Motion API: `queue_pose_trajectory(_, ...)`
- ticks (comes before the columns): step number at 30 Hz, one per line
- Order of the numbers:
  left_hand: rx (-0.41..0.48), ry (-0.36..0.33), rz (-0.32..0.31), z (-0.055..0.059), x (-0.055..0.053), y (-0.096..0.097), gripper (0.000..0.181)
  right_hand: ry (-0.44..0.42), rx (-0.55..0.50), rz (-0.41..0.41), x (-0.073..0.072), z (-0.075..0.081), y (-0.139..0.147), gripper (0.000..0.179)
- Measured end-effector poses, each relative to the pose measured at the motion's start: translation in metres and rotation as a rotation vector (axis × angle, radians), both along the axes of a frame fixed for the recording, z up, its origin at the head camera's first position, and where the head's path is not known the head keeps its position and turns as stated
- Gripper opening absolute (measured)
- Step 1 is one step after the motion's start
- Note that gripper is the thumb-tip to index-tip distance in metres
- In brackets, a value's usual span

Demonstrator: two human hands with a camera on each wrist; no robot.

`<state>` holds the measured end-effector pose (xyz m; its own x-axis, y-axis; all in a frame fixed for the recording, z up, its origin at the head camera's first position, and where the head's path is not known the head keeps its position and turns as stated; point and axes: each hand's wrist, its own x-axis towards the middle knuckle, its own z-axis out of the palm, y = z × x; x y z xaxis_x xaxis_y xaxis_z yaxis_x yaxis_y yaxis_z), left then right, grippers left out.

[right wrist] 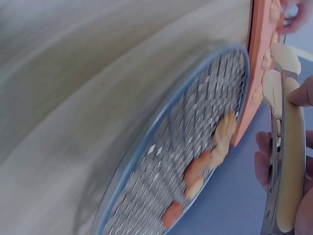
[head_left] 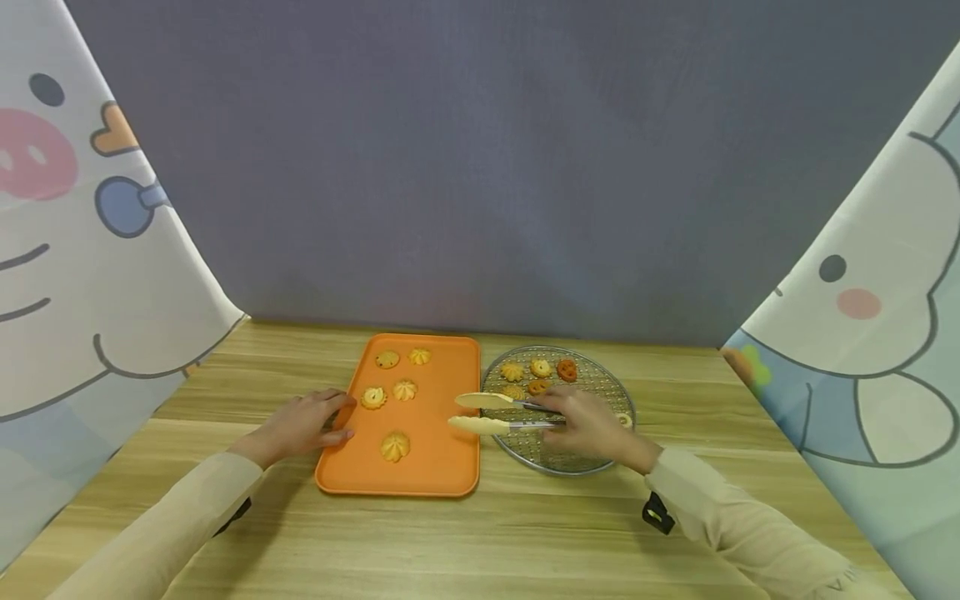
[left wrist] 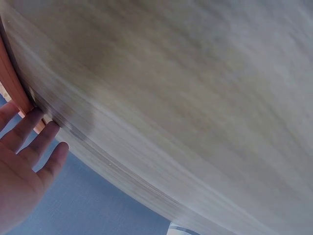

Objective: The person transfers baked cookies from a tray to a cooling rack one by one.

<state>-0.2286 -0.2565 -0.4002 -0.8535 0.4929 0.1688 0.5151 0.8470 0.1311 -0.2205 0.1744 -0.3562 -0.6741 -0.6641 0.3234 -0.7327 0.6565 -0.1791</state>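
My left hand (head_left: 303,427) rests at the left edge of an orange tray (head_left: 435,467), its fingers fairly straight and touching the rim. In the left wrist view the fingertips meet the tray's side (left wrist: 12,83). Several cookies lie on the tray, among them a swirled cookie (head_left: 395,447), a flower-shaped cookie (head_left: 373,397) and a speckled round cookie (head_left: 387,359). Over the round wire rack (head_left: 551,464), my right hand (head_left: 585,421) grips a pair of tongs (right wrist: 293,147). The tongs' cream tips stand apart over the tray's right side, with no cookie seen between them.
Several cookies sit on the rack, including a reddish pretzel-shaped cookie (head_left: 567,370) and a flower-shaped cookie (head_left: 512,372). Tray and rack stand side by side on a wooden table (head_left: 525,550). A grey cloth (head_left: 480,167) rises behind, with printed panels at both sides.
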Motion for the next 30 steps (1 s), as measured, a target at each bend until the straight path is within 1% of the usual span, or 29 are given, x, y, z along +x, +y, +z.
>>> queue_pose_trajectory(5, -0.002, -0.006, -0.004, -0.001, -0.002, 0.0, 0.048, -0.005, 0.023, 0.041, 0.005, -0.005, -0.018, 0.043)
queue_pose_trajectory(9, 0.001, -0.003, -0.011, -0.001, -0.002, 0.002, 0.048, -0.016, 0.06, 0.037, 0.008, -0.007, -0.031, 0.046)
queue_pose_trajectory(16, 0.001, -0.003, -0.014, 0.002, -0.001, 0.003, 0.047, -0.034, 0.082, 0.071, 0.01, -0.005, -0.053, 0.045)
queue_pose_trajectory(21, -0.007, 0.001, -0.023, 0.003, -0.001, 0.003, 0.046, -0.059, 0.082, 0.096, 0.01, -0.005, -0.063, 0.045)
queue_pose_trajectory(30, -0.003, -0.02, -0.009, 0.005, 0.001, 0.002, 0.047, -0.049, 0.093, 0.094, 0.01, 0.0, -0.077, 0.046)
